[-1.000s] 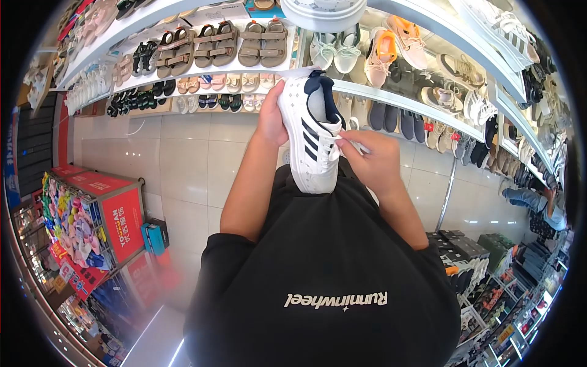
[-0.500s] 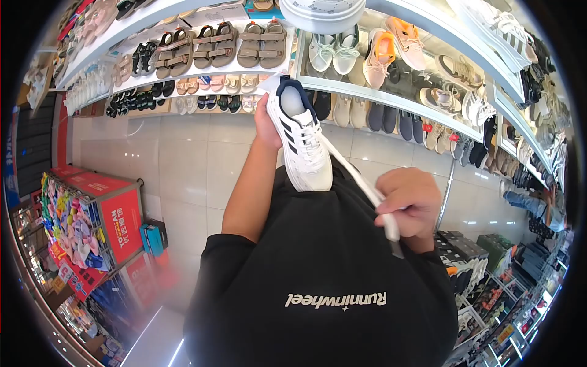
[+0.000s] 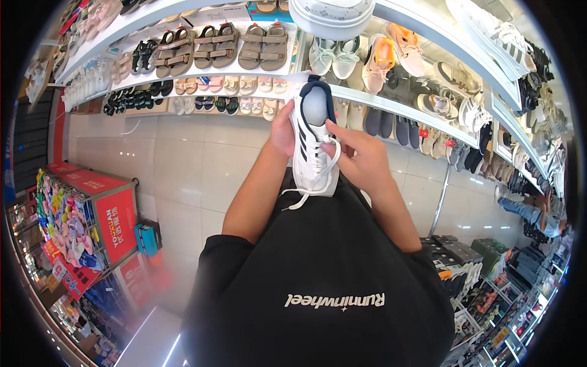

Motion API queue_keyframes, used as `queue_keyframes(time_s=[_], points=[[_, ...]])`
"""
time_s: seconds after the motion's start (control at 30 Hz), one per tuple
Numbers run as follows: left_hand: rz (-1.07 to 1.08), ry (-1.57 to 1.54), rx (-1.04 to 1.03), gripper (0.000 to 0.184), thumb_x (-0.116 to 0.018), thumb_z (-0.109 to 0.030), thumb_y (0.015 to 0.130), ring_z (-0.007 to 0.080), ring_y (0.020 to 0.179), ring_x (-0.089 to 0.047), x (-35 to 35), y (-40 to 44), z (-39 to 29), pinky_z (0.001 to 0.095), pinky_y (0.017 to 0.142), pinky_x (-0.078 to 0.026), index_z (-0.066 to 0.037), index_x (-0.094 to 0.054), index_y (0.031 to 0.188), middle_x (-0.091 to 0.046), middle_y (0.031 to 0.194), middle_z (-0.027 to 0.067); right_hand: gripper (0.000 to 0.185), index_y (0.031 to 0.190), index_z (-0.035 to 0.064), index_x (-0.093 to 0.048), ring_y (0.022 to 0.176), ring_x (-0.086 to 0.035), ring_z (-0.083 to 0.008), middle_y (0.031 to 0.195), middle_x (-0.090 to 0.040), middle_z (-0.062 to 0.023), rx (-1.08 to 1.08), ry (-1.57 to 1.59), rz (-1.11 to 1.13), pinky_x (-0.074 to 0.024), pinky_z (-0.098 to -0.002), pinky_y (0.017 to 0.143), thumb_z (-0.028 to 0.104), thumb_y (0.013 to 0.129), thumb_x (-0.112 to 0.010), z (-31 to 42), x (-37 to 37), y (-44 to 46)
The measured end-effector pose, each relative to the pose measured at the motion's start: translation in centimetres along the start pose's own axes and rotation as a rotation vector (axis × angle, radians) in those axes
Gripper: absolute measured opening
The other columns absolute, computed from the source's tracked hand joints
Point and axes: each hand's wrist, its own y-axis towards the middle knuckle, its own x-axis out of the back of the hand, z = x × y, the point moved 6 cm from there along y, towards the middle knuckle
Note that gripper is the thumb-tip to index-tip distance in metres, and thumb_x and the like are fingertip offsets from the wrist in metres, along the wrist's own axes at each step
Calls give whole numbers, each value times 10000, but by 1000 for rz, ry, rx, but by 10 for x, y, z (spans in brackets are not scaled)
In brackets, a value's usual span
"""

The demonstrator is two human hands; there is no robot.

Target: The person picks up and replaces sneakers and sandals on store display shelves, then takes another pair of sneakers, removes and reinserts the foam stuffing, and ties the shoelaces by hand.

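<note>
A white sneaker (image 3: 313, 162) with dark stripes and a navy collar is held upright before my chest, its toe toward me. My left hand (image 3: 283, 130) is wrapped round its left side near the heel. At the lacing, my right hand (image 3: 362, 156) has its thumb and index finger on the white shoelace (image 3: 337, 154), close to the top eyelets. Part of the lace loops beside the thumb, and a loose end dangles over the toe against my black shirt (image 3: 318, 257). A pale insole or filling shows inside the shoe opening.
Ahead stand shelves with brown sandals (image 3: 263, 46), orange-trimmed sneakers (image 3: 378, 61) and many other shoes. A white shoe (image 3: 332, 18) juts out overhead. On the left is a red display bin (image 3: 116, 217) of colourful goods. Shoe boxes (image 3: 455, 254) stand at right; a person (image 3: 532, 211) is farther off.
My right hand has come from the far right, where it held the lace stretched out, in to the sneaker's lacing. The lace now hangs slack over the toe. The sneaker has shifted slightly right.
</note>
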Motion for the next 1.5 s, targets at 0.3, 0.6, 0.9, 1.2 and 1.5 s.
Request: queue_keyframes(time_s=[0.3,0.6,0.9,1.2,1.5], points=[[4,-43,-19,714,-371,-545,1054,444,1258,-582,4,0,1,536,979,-564,-42,-334,1559,-436,1538,225,124,893,39,-724,580,-482,-152,690,-507,-66,38,271,42,-368,-303,537,60,790,-791,-1,-2,3],[-105,-34,34,662,-491,-494,1014,370,1170,-653,13,15,16,521,972,-557,-37,-436,1491,-596,1381,207,239,807,43,-679,497,-373,-117,537,-397,-11,-100,150,397,-341,-296,508,159,728,-872,13,27,-2],[-303,-239,17,751,-365,-649,1008,439,1091,-676,90,-3,27,574,869,-585,-31,-581,1374,-641,1333,217,276,688,143,-637,536,-481,-234,562,-408,48,445,533,533,-490,-410,782,192,763,-898,72,84,-27],[-209,-205,-4,752,-405,-674,989,466,1203,-626,50,11,27,590,972,-548,-116,-493,1485,-571,1435,199,773,1461,34,-528,976,-664,-244,1218,-664,-162,-393,-189,216,-548,-385,855,240,797,-868,-62,64,-28],[-18,10,-37,694,-465,-590,1018,444,1284,-575,-42,34,12,529,976,-564,-138,-381,1537,-478,1512,211,854,1496,5,-415,1332,-556,-240,1444,-579,-121,-548,1181,442,-400,-424,1152,67,767,-857,-107,-62,-76]])
